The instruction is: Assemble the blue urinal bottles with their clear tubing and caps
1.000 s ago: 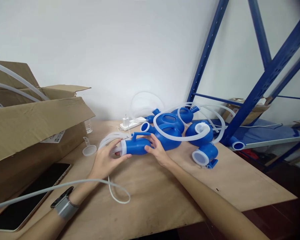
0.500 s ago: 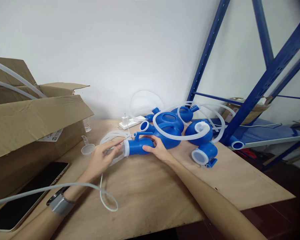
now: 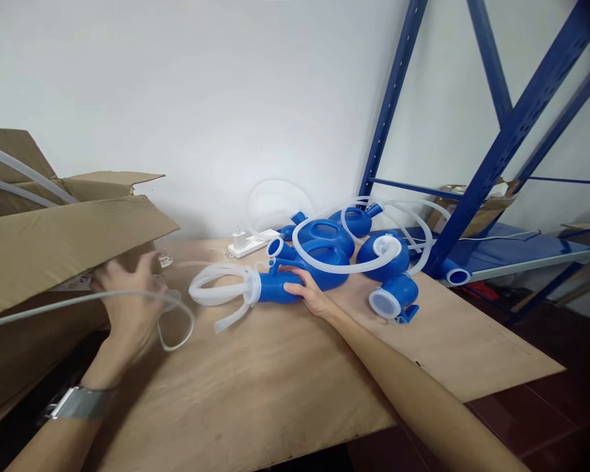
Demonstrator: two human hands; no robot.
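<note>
My right hand [image 3: 311, 294] is closed around a blue plastic cup [image 3: 274, 289] with a handle, lying on its side on the table. Its white-rimmed mouth faces left, and a looped translucent tube [image 3: 211, 295] comes out of it. My left hand [image 3: 128, 301] is blurred by motion, fingers spread, in front of the cardboard box. Partly behind its fingers is a small clear lid [image 3: 173, 300]. A thin white cable [image 3: 177, 347] passes across this hand.
Blue jugs [image 3: 324, 265] with translucent hoses lie at the back right, near another blue cup [image 3: 396, 296]. An open cardboard box [image 3: 69, 229] stands at left. A power strip [image 3: 253, 242] lies by the wall. Blue shelving [image 3: 511, 252] is at right.
My left hand has let go of the tube at the cup's mouth and moved left to the clear lid and box. My right hand keeps the cup. The view has shifted slightly.
</note>
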